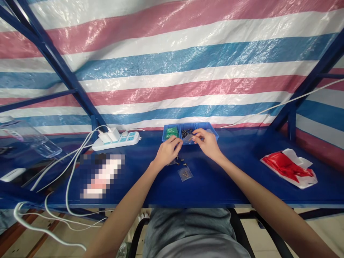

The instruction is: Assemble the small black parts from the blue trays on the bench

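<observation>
— What's closest? 
— A small bag (pixel 185 173) of screws on the table (pixel 215 179), near loose screws (pixel 180 162).
— And the hands? 
— Left hand (pixel 168 151) and right hand (pixel 206 142) pinch a clear bag (pixel 189 139) together, fingers closed, at the tray (pixel 189 130).
</observation>
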### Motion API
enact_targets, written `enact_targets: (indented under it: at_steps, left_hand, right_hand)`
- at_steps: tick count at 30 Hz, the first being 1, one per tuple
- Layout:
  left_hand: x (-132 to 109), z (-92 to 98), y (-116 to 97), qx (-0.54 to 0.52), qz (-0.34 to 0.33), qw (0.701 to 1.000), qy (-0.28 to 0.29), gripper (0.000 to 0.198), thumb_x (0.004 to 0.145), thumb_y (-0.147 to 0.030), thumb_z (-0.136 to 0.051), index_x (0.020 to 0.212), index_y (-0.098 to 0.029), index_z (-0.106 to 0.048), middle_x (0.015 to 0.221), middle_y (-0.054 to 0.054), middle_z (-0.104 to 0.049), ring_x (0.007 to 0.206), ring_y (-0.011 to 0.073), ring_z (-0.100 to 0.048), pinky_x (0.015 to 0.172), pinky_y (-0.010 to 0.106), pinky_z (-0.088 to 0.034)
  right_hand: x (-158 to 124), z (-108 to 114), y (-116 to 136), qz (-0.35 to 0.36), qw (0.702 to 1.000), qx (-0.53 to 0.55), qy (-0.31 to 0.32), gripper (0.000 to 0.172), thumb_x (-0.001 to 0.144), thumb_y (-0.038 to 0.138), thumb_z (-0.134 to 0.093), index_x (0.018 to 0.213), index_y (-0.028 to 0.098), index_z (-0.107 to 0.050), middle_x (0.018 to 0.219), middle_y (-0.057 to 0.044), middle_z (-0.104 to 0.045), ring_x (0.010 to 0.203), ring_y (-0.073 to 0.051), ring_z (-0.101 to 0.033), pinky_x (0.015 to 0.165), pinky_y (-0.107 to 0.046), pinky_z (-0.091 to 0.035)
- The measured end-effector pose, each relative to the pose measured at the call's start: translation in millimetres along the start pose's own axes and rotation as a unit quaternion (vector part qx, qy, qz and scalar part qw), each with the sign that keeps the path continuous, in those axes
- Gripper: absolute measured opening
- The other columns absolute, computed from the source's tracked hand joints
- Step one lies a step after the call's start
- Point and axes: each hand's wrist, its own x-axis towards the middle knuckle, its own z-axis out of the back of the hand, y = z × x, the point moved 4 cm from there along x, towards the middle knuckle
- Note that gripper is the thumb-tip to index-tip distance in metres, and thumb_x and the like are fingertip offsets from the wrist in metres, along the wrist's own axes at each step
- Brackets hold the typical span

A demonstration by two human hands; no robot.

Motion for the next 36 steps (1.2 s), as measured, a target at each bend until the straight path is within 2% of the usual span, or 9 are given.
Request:
enact_targets:
  at_steps: [5, 12, 20, 25, 29, 32, 36]
  left_hand:
    - [0.1, -0.1, 1.2, 0.0, 0.004, 1.0, 0.004, 0.025, 0.106, -0.03, -0.041, 0.106, -0.021, -0.065, 0.1, 0.004, -0.062, 0.089, 0.0152, -0.063, 0.079, 0.026, -0.05]
    - [0.8, 0.6, 6.3, 0.002, 0.009, 1.0, 0.001, 0.022, 0.104, -0.028, -0.043, 0.11, -0.022, -0.064, 0.105, 0.003, -0.064, 0.086, 0.014, -0.063, 0.081, 0.026, -0.05]
    - [-0.3, -3.7, 7.0, 0.011, 0.027, 0.999, 0.034, 0.024, 0.104, -0.028, -0.041, 0.112, -0.023, -0.063, 0.104, 0.003, -0.064, 0.084, 0.0147, -0.063, 0.076, 0.027, -0.049]
    - [-0.2, -4.1, 8.5, 0.015, 0.032, 0.998, 0.043, 0.025, 0.103, -0.028, -0.041, 0.113, -0.024, -0.064, 0.104, 0.004, -0.064, 0.084, 0.0157, -0.064, 0.076, 0.027, -0.049]
    - [0.0, -4.2, 10.4, 0.014, 0.032, 0.999, 0.037, 0.024, 0.103, -0.027, -0.042, 0.113, -0.024, -0.063, 0.107, 0.004, -0.065, 0.086, 0.0159, -0.064, 0.075, 0.027, -0.049]
    - [-0.3, -4.6, 10.8, 0.013, 0.034, 0.999, 0.039, 0.024, 0.103, -0.028, -0.042, 0.113, -0.024, -0.063, 0.106, 0.004, -0.065, 0.084, 0.0159, -0.064, 0.073, 0.027, -0.049]
    - [-0.6, -3.0, 9.8, 0.015, 0.03, 0.999, 0.04, 0.025, 0.104, -0.028, -0.041, 0.113, -0.023, -0.063, 0.106, 0.004, -0.065, 0.087, 0.0164, -0.064, 0.074, 0.027, -0.049]
  right_hand:
    - [8.1, 19.6, -7.4, -0.01, 0.998, 0.006, -0.054, 0.013, 0.089, 0.032, -0.059, 0.097, 0.021, -0.063, 0.076, -0.002, -0.074, 0.068, -0.02, -0.071, 0.069, -0.032, -0.054]
    - [16.1, 44.5, -19.7, -0.009, 0.987, -0.105, -0.119, 0.015, 0.089, 0.028, -0.057, 0.092, 0.021, -0.07, 0.089, -0.005, -0.078, 0.089, -0.024, -0.073, 0.081, -0.035, -0.052]
    - [17.4, 50.1, -37.6, 0.008, 0.96, -0.258, -0.104, 0.024, 0.094, 0.023, -0.049, 0.106, 0.021, -0.07, 0.101, -0.01, -0.075, 0.096, -0.027, -0.068, 0.087, -0.038, -0.05]
    - [19.6, 44.8, -57.7, -0.011, 0.942, -0.335, -0.03, 0.026, 0.093, 0.021, -0.05, 0.11, 0.02, -0.07, 0.102, -0.012, -0.073, 0.101, -0.029, -0.064, 0.084, -0.039, -0.05]
    - [17.2, 38.1, -59.7, 0.047, 0.926, -0.375, 0.007, 0.025, 0.093, 0.02, -0.049, 0.105, 0.018, -0.071, 0.1, -0.015, -0.071, 0.103, -0.031, -0.059, 0.092, -0.046, -0.047]
    - [11.5, 35.2, -55.0, 0.059, 0.917, -0.395, -0.01, 0.021, 0.092, 0.021, -0.052, 0.101, 0.018, -0.071, 0.101, -0.017, -0.068, 0.104, -0.033, -0.054, 0.093, -0.049, -0.046]
    - [7.3, 35.6, -41.6, 0.045, 0.916, -0.394, -0.056, 0.02, 0.091, 0.023, -0.056, 0.1, 0.017, -0.072, 0.117, -0.021, -0.062, 0.112, -0.038, -0.05, 0.091, -0.052, -0.045]
